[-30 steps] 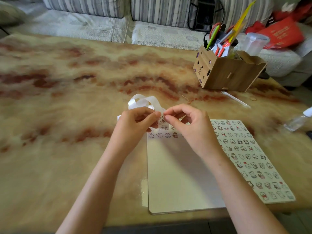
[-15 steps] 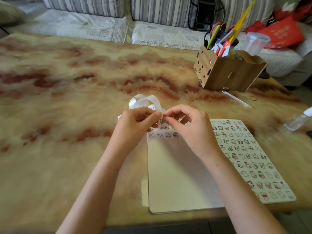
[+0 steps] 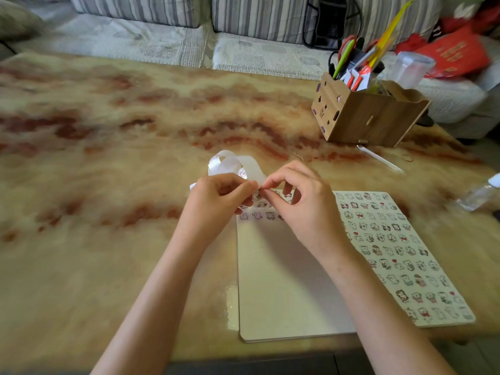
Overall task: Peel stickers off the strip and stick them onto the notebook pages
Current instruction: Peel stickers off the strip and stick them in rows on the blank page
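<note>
Pinching the curled white strip [image 3: 233, 165] in your left hand [image 3: 216, 203], over the top left corner of the notebook [image 3: 284, 280] | thumb and forefinger of your right hand [image 3: 304, 205] nip the strip's end | notebook lies open on the table [image 3: 108, 185], right page full of stickers [image 3: 378, 239]

The open notebook [image 3: 284, 280] lies on the table [image 3: 108, 185] at its near edge, toward 5 o'clock from the table's middle. Both hands meet over the notebook's far-left corner, with the left hand [image 3: 216, 201] at 9 o'clock of the right hand [image 3: 305, 207]. The coiled sticker strip [image 3: 230, 163] rises at 12 o'clock of the left hand. From the notebook, the wooden desk organiser [image 3: 362, 117] stands at 1 o'clock with pens and scissors [image 3: 357, 63] in it, and a bottle [image 3: 479, 193] lies at 2 o'clock. The sofa [image 3: 162, 36] runs behind the table.
</note>
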Tool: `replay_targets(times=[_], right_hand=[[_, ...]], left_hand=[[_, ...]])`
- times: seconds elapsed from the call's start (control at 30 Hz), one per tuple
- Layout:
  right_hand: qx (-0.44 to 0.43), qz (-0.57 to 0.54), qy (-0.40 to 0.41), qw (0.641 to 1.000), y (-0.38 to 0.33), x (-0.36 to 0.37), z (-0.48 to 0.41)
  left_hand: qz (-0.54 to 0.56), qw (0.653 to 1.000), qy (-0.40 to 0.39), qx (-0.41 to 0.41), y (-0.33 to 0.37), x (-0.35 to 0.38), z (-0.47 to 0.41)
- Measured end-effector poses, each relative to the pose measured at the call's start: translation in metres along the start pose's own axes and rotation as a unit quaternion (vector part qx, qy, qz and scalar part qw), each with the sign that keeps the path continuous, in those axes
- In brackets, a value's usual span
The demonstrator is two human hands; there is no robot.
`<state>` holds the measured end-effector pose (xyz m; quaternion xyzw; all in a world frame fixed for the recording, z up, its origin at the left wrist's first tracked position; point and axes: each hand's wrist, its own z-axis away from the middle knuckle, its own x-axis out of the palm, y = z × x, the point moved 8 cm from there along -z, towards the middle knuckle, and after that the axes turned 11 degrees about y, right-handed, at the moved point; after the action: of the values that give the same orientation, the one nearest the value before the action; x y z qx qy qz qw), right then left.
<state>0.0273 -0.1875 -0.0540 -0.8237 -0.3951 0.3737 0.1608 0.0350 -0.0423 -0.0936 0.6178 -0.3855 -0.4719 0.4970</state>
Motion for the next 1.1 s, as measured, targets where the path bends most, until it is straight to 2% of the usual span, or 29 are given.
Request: replay_targets(times=[0.17, 0.23, 0.33, 0.43, 0.5, 0.6, 1.1], right_hand=[[-0.066, 0.049, 0.007, 0.997, -0.011, 0.0, -0.001], [-0.061, 0.031, 0.004, 0.998, -0.015, -0.001, -0.001], [0.038, -0.072, -0.023, 0.996, -0.012, -0.003, -0.003], [0.21, -0.179, -0.122, 0.953, 0.004, 0.011, 0.007], [0.278, -0.181, -0.182, 0.926, 0.014, 0.022, 0.019], [0.329, -0.158, -0.221, 0.905, 0.023, 0.032, 0.03], [0.334, -0.083, -0.218, 0.913, 0.025, 0.041, 0.038]], left_hand=[[0.012, 1.0, 0.013, -0.021, -0.003, -0.004, 0.0], [0.011, 0.999, 0.027, -0.024, -0.004, -0.008, -0.001], [-0.009, 0.998, 0.058, -0.022, -0.006, -0.014, -0.002], [-0.04, 0.995, 0.094, -0.014, -0.008, -0.021, -0.004], [-0.053, 0.993, 0.104, -0.008, -0.008, -0.023, -0.005], [-0.056, 0.993, 0.105, -0.006, -0.008, -0.024, -0.006], [-0.061, 0.993, 0.099, -0.006, -0.006, -0.023, -0.005]])
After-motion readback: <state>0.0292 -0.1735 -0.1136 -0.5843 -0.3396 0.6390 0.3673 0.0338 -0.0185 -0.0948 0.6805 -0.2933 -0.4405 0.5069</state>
